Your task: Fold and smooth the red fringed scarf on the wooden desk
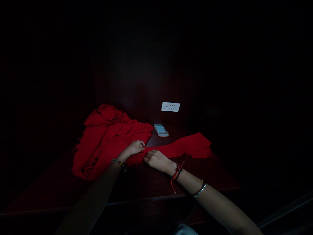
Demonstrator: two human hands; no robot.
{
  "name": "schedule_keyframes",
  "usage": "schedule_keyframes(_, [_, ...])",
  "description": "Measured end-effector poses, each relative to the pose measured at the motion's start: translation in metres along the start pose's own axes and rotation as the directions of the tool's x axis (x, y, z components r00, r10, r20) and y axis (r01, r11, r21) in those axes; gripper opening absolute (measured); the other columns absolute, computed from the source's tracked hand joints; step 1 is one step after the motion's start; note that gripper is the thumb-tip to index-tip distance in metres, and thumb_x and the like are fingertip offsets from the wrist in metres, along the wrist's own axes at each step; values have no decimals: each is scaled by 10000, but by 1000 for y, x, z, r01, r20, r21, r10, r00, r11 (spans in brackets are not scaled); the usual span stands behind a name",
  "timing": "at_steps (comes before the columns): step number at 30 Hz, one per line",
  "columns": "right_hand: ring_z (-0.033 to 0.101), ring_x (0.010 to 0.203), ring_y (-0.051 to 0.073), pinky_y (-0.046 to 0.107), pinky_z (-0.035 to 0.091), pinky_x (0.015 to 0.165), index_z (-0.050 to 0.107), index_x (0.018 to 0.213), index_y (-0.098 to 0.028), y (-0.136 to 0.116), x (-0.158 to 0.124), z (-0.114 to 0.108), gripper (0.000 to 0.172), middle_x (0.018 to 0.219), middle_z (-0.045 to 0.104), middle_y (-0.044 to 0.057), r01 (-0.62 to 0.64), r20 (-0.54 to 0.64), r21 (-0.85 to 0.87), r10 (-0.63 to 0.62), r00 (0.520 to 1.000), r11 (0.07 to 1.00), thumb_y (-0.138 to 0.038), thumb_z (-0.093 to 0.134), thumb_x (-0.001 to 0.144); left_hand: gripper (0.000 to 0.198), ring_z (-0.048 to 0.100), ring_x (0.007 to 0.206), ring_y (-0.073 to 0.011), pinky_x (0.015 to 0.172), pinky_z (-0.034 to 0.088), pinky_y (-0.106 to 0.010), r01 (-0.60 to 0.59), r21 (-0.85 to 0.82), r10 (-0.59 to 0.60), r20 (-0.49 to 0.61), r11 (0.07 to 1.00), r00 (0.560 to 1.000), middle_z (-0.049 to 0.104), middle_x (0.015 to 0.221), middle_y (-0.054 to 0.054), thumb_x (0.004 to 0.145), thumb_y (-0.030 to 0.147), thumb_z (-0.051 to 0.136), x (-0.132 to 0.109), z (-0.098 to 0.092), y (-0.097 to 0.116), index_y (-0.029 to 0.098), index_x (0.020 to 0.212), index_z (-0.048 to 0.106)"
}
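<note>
– Doing what with the bare left hand (136,148)?
– Pinching the narrow, gathered end of a long red cloth strip (178,146), right beside a big, crumpled heap of red, fringed fabric (107,137).
– And with the bare right hand (157,160)?
– Curled closed, knuckles up, pinching the same strip just beside the left.
– Lying where?
– Across a dark reddish wooden tabletop (139,182), widening rightward, in front of a flat, pale-blue, pixelated rectangle (160,129), below a white wall socket plate (170,106).
</note>
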State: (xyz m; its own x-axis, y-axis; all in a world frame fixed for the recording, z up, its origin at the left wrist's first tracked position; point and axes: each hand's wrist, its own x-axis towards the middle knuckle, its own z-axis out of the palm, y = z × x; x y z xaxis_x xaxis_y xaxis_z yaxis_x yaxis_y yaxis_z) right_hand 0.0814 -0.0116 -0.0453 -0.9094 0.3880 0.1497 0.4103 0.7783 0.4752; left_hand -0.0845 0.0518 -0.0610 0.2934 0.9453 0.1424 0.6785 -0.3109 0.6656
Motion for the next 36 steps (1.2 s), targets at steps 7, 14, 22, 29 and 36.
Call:
schedule_keyframes(7, [518, 727, 154, 257, 388, 651, 541, 841, -145, 2, -9, 7, 94, 783, 591, 56, -225, -98, 138, 239, 966, 965, -141, 451, 814, 201, 474, 548, -107, 491, 337, -193, -23, -23, 24, 18, 999, 1000, 557, 601, 11, 603, 175, 474, -1, -3, 7, 129, 755, 597])
schedule_keyframes(14, [538, 769, 145, 242, 408, 687, 552, 918, -152, 13, -25, -2, 154, 828, 591, 57, -395, -155, 381, 479, 864, 836, -144, 471, 788, 257, 529, 712, -140, 607, 396, -218, 20, -318, 27, 144, 948, 989, 600, 775, -3, 624, 235, 488, -5, -16, 12, 152, 844, 591])
schedule_keyframes(22, [568, 766, 145, 266, 435, 711, 593, 860, -165, 79, -71, -36, 167, 835, 622, 53, -417, -360, 611, 706, 610, 672, -153, 455, 767, 171, 537, 818, -148, 622, 419, -220, 42, -573, 58, 155, 818, 986, 599, 901, -25, 676, 215, 534, 41, -38, 105, 171, 821, 616])
schedule_keyframes(29, [574, 660, 142, 251, 452, 609, 601, 836, -139, 148, -145, -78, 210, 768, 627, 40, -598, -376, 682, 903, 208, 421, -189, 434, 720, 107, 518, 582, -85, 620, 455, -243, 53, -855, 243, 205, 515, 948, 570, 654, -24, 746, 144, 487, 130, 3, 238, 83, 748, 574])
schedule_keyframes(36, [545, 770, 161, 253, 397, 700, 598, 857, -157, 159, -176, -65, 235, 863, 606, 70, -826, -414, 353, 865, 283, 439, -115, 398, 740, 265, 558, 655, -97, 663, 469, -236, 37, -835, 186, 165, 549, 969, 578, 706, -34, 834, 250, 333, 156, 60, 244, 116, 834, 561])
